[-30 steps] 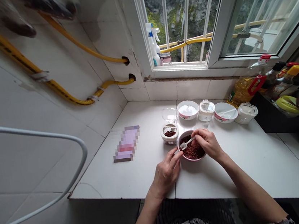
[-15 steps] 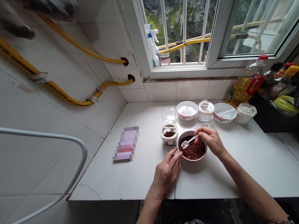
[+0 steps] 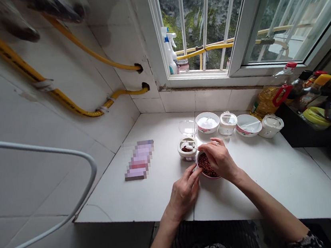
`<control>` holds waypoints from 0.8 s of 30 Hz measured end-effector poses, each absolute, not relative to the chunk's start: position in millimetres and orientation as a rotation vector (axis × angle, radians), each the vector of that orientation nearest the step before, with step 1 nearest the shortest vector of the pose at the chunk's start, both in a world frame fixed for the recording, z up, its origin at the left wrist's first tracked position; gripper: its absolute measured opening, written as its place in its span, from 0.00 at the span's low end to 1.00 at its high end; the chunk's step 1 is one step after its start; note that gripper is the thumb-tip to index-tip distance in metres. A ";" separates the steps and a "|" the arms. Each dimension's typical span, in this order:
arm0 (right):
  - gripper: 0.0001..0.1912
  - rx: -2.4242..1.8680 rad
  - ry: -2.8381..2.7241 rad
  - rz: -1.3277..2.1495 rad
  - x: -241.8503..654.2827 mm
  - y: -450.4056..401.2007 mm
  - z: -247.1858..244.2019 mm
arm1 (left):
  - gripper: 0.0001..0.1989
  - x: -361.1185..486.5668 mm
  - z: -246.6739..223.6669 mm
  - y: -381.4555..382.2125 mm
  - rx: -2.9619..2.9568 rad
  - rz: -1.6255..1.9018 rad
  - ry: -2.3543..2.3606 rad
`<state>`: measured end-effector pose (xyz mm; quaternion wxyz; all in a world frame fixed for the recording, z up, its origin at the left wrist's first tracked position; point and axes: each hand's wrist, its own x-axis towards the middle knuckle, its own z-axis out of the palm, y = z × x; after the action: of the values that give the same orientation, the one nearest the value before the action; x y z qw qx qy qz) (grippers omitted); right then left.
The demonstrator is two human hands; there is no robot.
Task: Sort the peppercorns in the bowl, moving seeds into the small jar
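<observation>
My right hand [image 3: 220, 157] pinches a small white spoon [image 3: 191, 147], whose scoop is over the mouth of a white-rimmed jar [image 3: 188, 155] holding dark red-brown grains. Below this hand is a bowl [image 3: 207, 166] of the same grains, partly hidden by it. My left hand [image 3: 184, 191] rests its fingertips against the bowl's left edge, thumb and fingers curved round the rim. The jar's clear lid [image 3: 188, 127] stands open behind it.
Behind are a bowl of white powder [image 3: 207, 123], a clear jar [image 3: 227, 123], a bowl with a white spoon [image 3: 248, 125] and another jar [image 3: 270, 126]. An oil bottle [image 3: 271, 97] stands right. A pixelated object [image 3: 140, 160] lies left.
My right hand has moved left with the spoon, from above the bowl of grains to the mouth of the jar. My left hand has stayed at the bowl.
</observation>
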<state>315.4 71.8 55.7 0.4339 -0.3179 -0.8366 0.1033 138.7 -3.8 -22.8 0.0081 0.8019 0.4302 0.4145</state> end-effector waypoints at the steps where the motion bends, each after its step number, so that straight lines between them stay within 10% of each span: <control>1: 0.13 -0.794 -2.080 0.243 317.4 72.0 56.3 | 0.23 138.7 -22.9 -4.0 2.506 1.288 1.348; 24: 0.11 -1.117 -1.934 0.570 349.8 76.6 42.5 | 0.22 138.6 -21.4 -4.6 2.497 1.288 1.358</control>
<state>349.8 76.6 42.5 0.4060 -0.4427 -0.7668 0.2261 138.6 -4.6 -21.4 0.0101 0.8001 0.4352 0.4127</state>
